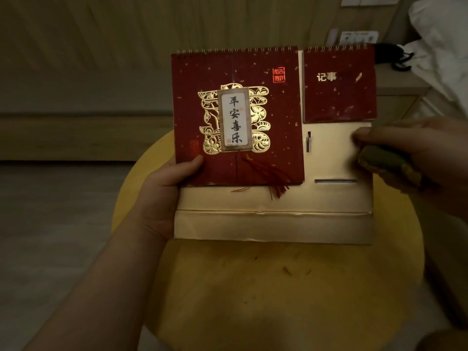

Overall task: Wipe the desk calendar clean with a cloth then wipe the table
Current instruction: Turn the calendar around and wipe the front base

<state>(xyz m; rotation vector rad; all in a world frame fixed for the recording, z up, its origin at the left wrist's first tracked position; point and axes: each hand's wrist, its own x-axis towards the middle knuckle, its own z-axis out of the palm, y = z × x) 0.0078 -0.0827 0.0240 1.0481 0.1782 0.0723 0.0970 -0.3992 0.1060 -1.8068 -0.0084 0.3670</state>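
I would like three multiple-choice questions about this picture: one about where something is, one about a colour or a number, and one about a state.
1. Where is the cloth?
A. in the right hand, at the calendar's right edge
B. flat on the table
C. in the left hand

2. How many red spiral-bound pads does the desk calendar carry?
A. one
B. two
C. four

3. What is the left hand doing?
A. resting open on the table
B. gripping the calendar's left side
C. wiping with the cloth

Key: 1 A, the right hand's fingers curl round the cloth beside the gold board. 2 B, a large pad and a smaller one. 3 B, its thumb lies on the large pad, above the yellow table.
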